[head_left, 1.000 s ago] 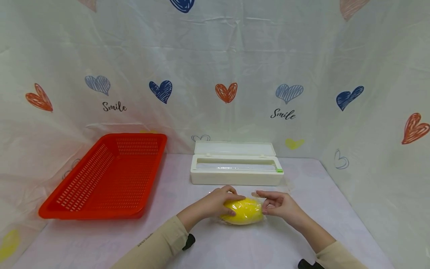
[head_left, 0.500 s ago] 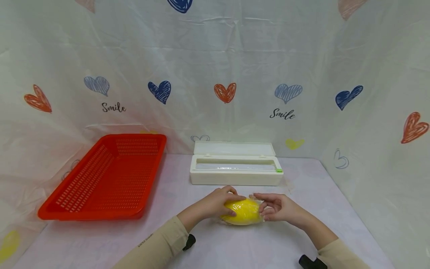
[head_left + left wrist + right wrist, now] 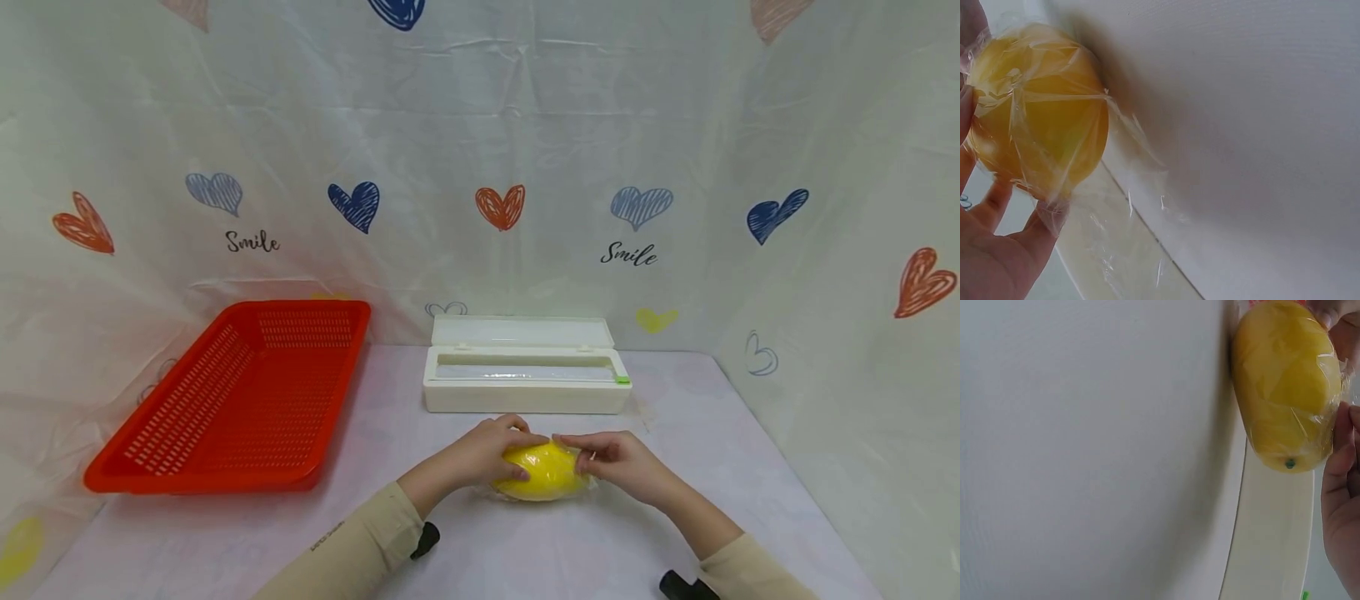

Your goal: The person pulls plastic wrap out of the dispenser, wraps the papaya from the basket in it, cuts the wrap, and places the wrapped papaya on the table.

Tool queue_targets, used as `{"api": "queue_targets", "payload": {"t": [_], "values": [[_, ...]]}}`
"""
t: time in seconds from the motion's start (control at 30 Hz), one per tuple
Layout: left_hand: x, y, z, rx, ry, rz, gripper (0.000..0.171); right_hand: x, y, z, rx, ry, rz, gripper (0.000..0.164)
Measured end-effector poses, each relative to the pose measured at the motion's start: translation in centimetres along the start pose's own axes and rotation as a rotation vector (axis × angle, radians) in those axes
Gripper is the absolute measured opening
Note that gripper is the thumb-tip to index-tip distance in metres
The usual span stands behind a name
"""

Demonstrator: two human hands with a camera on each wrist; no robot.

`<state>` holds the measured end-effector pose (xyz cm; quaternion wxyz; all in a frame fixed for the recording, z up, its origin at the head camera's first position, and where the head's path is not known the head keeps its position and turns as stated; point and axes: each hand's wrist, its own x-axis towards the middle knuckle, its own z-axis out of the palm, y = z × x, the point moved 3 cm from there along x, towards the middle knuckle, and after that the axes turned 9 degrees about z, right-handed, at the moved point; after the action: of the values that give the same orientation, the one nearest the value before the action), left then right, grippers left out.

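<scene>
A yellow oval fruit lies on the table in front of me, loosely wrapped in clear cling film. My left hand grips its left end, thumb on the near side and fingers over the top. At the other end, my right hand has its index finger reaching along the top and its thumb at the tip, pinching the film against the fruit. A small green stem spot shows on the fruit in the right wrist view. Loose film trails off the fruit in the left wrist view.
Behind the hands stands a white cling film dispenser with its lid raised and a green slider at the right. A red slotted basket sits on the left. A heart-printed sheet hangs behind the table.
My right hand has moved left, its index finger now on top of the fruit near my left thumb, folding film inward. My left hand and the fruit have stayed nearly in place.
</scene>
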<state>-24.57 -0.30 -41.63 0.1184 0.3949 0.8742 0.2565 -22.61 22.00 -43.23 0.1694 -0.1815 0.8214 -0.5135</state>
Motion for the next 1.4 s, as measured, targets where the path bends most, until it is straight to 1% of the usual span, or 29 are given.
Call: {"api": "queue_targets", "payload": {"t": [0.07,0.2,0.27,0.33,0.4,0.5,0.57,0.73,0.8,0.93,1.07,1.2,1.4], "values": [[0.0,0.0,0.0,0.002,0.005,-0.005,0.05,0.0,-0.1,0.2,-0.05,0.058,0.006,0.034],[0.2,-0.1,0.1,-0.006,0.016,-0.013,0.05,0.3,0.2,0.7,-0.098,0.184,0.015,0.028],[0.2,-0.2,0.1,-0.012,0.021,-0.019,0.05,0.5,0.5,0.9,-0.1,0.252,-0.004,0.025],[0.3,-0.2,0.1,-0.02,0.027,-0.028,0.049,0.9,0.8,1.1,-0.077,0.291,-0.013,0.023],[0.4,-0.3,0.0,-0.034,0.031,-0.036,0.049,1.3,1.0,1.3,-0.017,0.3,-0.005,0.022],[0.5,-0.4,-0.1,-0.066,0.049,-0.042,0.048,1.8,1.1,1.7,0.107,0.272,0.028,0.025],[0.5,-0.5,-0.2,-0.108,0.07,-0.051,0.047,2.1,0.9,1.9,0.153,0.263,0.035,0.028],[0.7,-0.9,-0.2,-0.226,0.118,-0.102,0.049,2.9,0.5,2.6,0.132,0.269,0.014,0.029],[0.8,-1.0,-0.2,-0.252,0.123,-0.12,0.049,3.2,0.5,2.9,0.113,0.281,0.025,0.026],[0.8,-1.2,-0.2,-0.283,0.125,-0.133,0.047,3.8,0.7,3.1,0.073,0.323,0.067,0.02],[0.7,-1.5,-0.4,-0.296,0.129,-0.136,0.046,4.5,0.7,3.4,0.092,0.354,0.095,0.015],[0.3,-2.0,-0.5,-0.316,0.132,-0.141,0.051,4.7,0.7,3.5,0.111,0.383,0.134,0.013],[-0.7,-2.7,-1.4,-0.326,0.172,-0.098,0.056,4.5,0.6,3.4,0.098,0.432,0.2,0.012]]}}
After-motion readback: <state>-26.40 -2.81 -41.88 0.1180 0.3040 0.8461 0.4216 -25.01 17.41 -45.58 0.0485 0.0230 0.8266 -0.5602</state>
